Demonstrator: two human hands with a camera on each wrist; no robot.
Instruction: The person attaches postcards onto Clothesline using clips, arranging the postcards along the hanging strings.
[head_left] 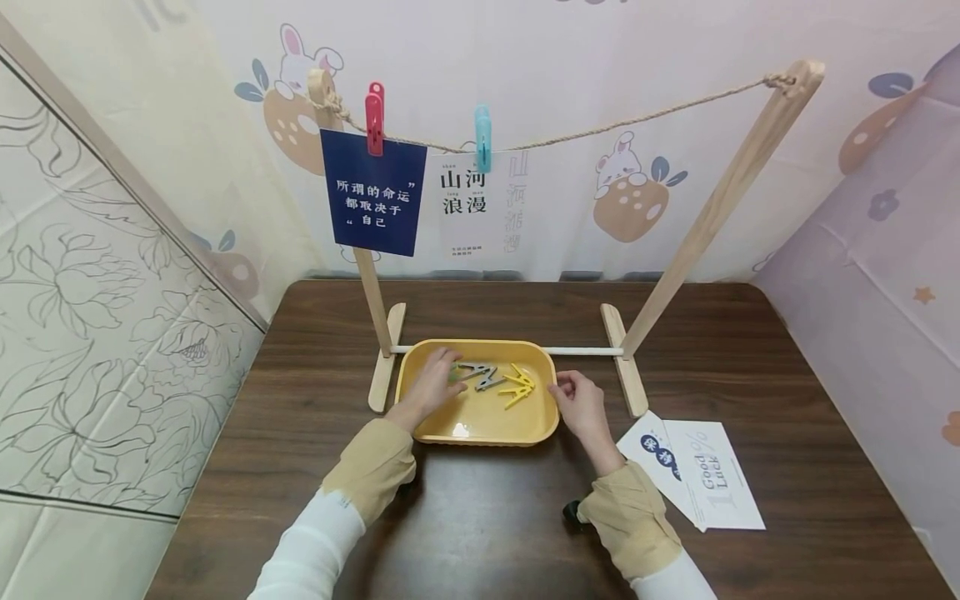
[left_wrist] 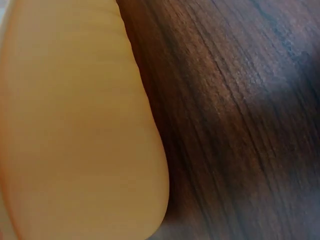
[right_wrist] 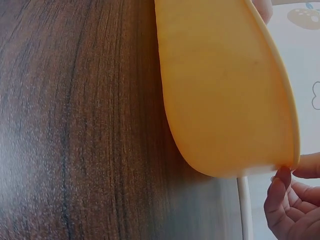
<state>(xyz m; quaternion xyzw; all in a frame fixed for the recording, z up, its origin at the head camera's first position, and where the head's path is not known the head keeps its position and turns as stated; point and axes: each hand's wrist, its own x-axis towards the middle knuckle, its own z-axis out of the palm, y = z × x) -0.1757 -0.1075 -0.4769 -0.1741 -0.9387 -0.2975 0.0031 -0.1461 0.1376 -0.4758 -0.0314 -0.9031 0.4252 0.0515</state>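
Yellow tray (head_left: 517,423) — right fingers (right_wrist: 277,197) pinching its rim, left fingers (head_left: 446,358) near clips (head_left: 488,384).

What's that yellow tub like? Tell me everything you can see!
The yellow tub is smooth and shiny, with rounded corners and a thin rim, and looks like plastic. It sits upright on the dark table, between the wooden stand's feet. Gray clips and yellow clips lie inside. The right hand pinches its right rim; the left hand reaches in.
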